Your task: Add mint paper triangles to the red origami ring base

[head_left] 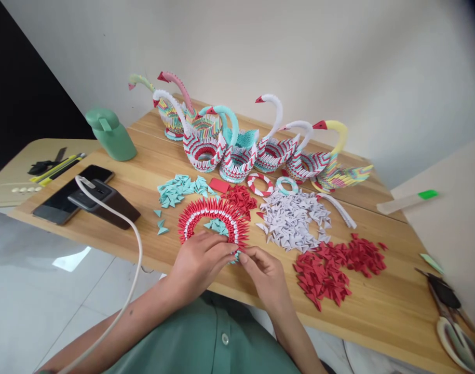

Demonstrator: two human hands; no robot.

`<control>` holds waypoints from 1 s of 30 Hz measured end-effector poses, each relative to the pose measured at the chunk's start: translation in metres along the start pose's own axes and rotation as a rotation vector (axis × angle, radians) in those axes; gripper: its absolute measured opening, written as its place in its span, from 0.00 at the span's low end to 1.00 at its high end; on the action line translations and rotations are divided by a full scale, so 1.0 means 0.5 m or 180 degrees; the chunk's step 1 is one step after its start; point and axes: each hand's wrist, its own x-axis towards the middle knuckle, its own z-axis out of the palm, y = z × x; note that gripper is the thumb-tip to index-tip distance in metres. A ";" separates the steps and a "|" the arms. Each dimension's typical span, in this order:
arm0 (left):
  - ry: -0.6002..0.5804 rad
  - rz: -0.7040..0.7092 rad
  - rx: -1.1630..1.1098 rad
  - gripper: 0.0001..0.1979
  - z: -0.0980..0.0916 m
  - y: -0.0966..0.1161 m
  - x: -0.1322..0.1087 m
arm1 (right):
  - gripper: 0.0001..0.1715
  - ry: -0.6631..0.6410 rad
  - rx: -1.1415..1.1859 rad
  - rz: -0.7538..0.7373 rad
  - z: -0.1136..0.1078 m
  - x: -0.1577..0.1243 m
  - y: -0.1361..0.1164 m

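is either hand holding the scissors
No, the scissors lie far right on the table; the left hand and right hand are both on the red-and-white paper ring.

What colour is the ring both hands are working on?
The ring is red with white bands, head view.

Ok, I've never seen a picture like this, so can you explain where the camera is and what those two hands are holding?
There is no machine here: a person wears a camera on the head, looking down at their own bare hands. The left hand grips the near edge of a red and white ring of folded paper lying on the wooden table. The right hand seems to pinch a small teal piece against that edge with its fingers. Around lie piles of teal pieces, white pieces and red pieces. Behind stands a row of paper swans. A phone lies at the left, scissors at the right.
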 end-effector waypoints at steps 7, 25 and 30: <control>-0.0005 -0.0127 0.0037 0.07 -0.014 -0.035 -0.013 | 0.16 0.0012 -0.0990 -0.0438 -0.064 0.046 0.000; -0.0011 -0.0319 -0.0255 0.07 -0.013 -0.028 -0.020 | 0.11 0.0069 -0.2096 -0.1047 -0.045 0.072 0.057; -0.0045 -0.0283 -0.0417 0.07 -0.012 -0.013 -0.013 | 0.10 0.0101 -0.0404 -0.0268 -0.060 0.042 0.037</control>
